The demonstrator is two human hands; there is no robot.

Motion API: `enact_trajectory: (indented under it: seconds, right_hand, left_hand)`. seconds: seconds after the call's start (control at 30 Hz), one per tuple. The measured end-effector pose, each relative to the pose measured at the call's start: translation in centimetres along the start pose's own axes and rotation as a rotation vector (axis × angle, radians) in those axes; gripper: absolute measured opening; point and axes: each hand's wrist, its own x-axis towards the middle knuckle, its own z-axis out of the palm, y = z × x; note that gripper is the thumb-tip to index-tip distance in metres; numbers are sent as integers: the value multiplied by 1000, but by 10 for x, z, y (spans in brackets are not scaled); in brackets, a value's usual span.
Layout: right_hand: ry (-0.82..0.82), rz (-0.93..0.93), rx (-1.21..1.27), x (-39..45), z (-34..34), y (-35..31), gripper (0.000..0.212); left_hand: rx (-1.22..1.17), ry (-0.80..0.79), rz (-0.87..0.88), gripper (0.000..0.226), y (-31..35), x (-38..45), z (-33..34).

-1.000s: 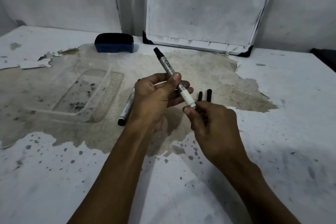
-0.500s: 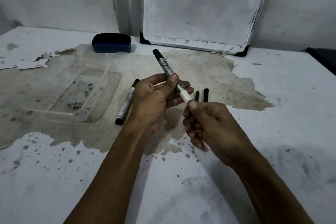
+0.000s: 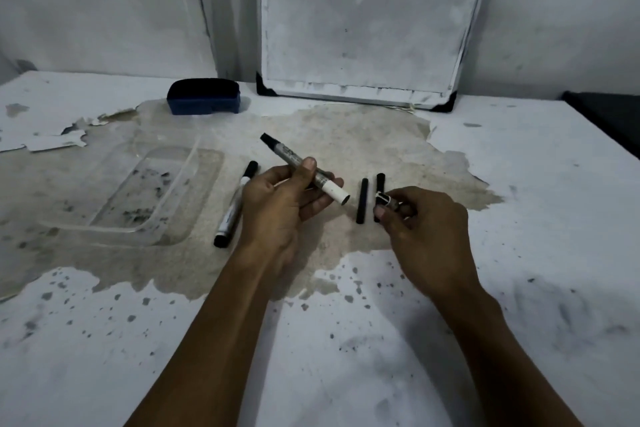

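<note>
The grey marker (image 3: pixel 289 157), black-tipped and tilted, its white rear end showing a dark face, was held above the table (image 3: pixel 519 218) in the left hand (image 3: pixel 277 204), thumb and fingers curled round the barrel. The right hand (image 3: pixel 419 218) pinched a small black-and-white plug (image 3: pixel 383 199) just right of that end, over one of two black sticks (image 3: pixel 362 200) (partly hiding it). Behind leaned a whiteboard (image 3: pixel 363 17). To the left were a clear tray (image 3: pixel 145 191), a blue eraser (image 3: pixel 203 96) and a second marker (image 3: pixel 235 208).

Your left hand (image 3: pixel 277 199) holds the grey-barrelled marker pen (image 3: pixel 288 158) tilted above the tabletop (image 3: pixel 526 191). Its black cap points up and away to the left. Its white rear end is open and faces right. Your right hand (image 3: pixel 420 218) pinches a small black-and-white plug (image 3: pixel 383 199), just apart from the barrel.
</note>
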Motion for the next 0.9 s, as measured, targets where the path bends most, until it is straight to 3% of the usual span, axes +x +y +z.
enact_trajectory:
  seconds: [0.23,0.43,0.57,0.7,0.83,0.9]
  right_hand:
    - [113,370,-204,11,-25,28,22]
    - [78,374,-195,9,-23,27,35]
    - [45,344,-201,6,-23,25,41]
    - [5,341,-189,5,-23,24,50]
    - [-19,332,-193,5,-24,24,55]
    - [-30,325,-204,5,-23,23,56]
  left_hand:
    - [110,-4,8,5,-8,-11,5]
    - [526,-8,239,10,-8,-18,5]
    - [579,16,241,7,-4,-20,4]
    - [412,4,140,9,1,-23,4]
    - [591,25,283,9,0,-19,1]
    - [569,63,357,11,-2,-18,0]
